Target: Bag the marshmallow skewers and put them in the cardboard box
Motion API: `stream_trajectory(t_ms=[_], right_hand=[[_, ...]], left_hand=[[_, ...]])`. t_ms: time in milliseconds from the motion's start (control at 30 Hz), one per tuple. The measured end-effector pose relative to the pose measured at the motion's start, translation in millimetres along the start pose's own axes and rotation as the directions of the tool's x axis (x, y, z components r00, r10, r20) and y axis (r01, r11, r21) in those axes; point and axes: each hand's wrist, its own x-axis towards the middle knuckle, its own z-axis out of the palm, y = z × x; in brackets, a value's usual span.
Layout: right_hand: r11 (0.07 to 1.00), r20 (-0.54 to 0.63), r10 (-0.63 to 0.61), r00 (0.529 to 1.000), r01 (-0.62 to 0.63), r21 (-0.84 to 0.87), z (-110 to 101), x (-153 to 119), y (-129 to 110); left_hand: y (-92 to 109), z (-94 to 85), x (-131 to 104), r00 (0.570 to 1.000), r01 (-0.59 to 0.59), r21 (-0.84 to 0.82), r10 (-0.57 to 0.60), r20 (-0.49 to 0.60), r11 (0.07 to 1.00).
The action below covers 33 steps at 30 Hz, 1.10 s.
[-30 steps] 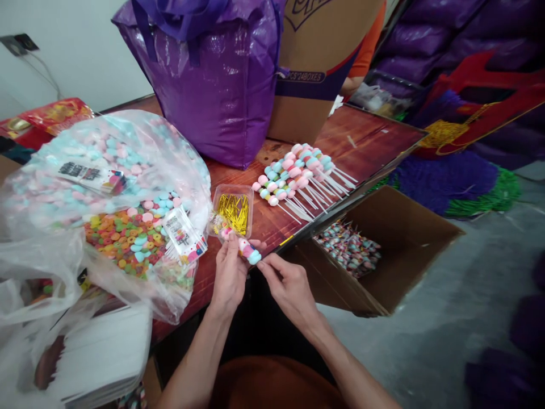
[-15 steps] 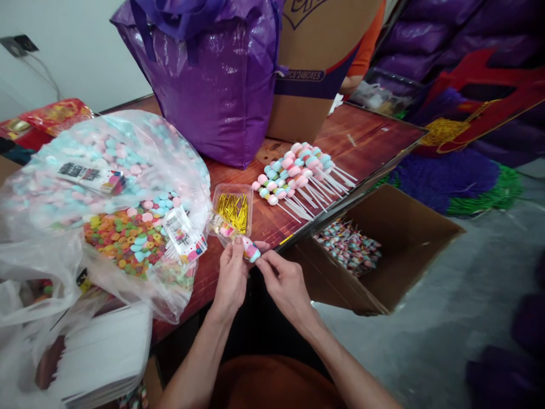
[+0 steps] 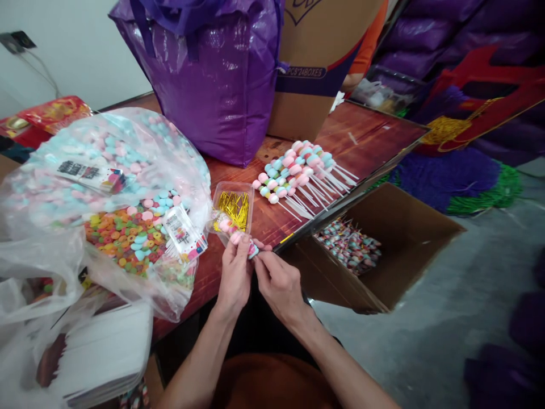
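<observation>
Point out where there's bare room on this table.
Mostly bare: the right end of the table, bordered by the carton and candy skewers, with small scraps. Smaller patch: between skewers and clear tray. Crowded: the left, under candy bags.

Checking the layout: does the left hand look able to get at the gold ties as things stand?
Probably yes: the gold ties lie just beyond the left hand in a tub that looks open, though the candy it holds overlaps the tub's near corner in this view.
</observation>
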Motion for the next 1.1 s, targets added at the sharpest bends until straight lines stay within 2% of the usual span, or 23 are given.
stream_trajectory(t_ms=[100, 267, 467, 633, 767, 900, 1100], right_hand=[[0.997, -0.036, 0.041, 0.999, -0.038, 0.074, 2.0, 0.8, -2.1], [0.967, 0.093, 0.174, 0.98, -0.188, 0.171, -7.1, -2.8, -8.0], [0.956, 0.092, 0.214, 0.973, -0.228, 0.184, -8.3, -9.0, -10.9], [0.946, 0.095, 0.232, 0.968, -0.247, 0.212, -6.3, -7.5, -13.1], [0.968, 0.074, 0.18, 0.981, -0.19, 0.163, -2.6, -6.9, -15.5], [0.999, 0.026, 0.044, 0.999, -0.045, 0.009, 4.2, -14.4, -14.5], [0.966, -0.005, -0.133, 0.991, 0.129, -0.225, 7.4, -20.6, -11.2]], left_hand=[[0.6, -2.4, -0.3, 1.0, 0.009, -0.009, -0.009, 0.021, 1.0], [7.6, -4.6, 3.3, 0.997, 0.067, -0.051, -0.065, 0.041, 0.996], [4.7, -1.1, 5.3, 0.998, 0.01, -0.149, -0.019, -0.059, 0.989], [2.7, -1.1, 4.1, 0.999, -0.003, -0.152, -0.002, -0.034, 0.988], [-1.9, -0.4, 1.5, 1.0, 0.011, -0.134, -0.013, -0.019, 0.991], [-3.8, -0.9, -0.5, 0.999, 0.011, -0.073, -0.014, -0.044, 0.997], [-1.9, -1.9, -2.7, 0.996, 0.002, 0.022, 0.0, -0.088, 1.0]])
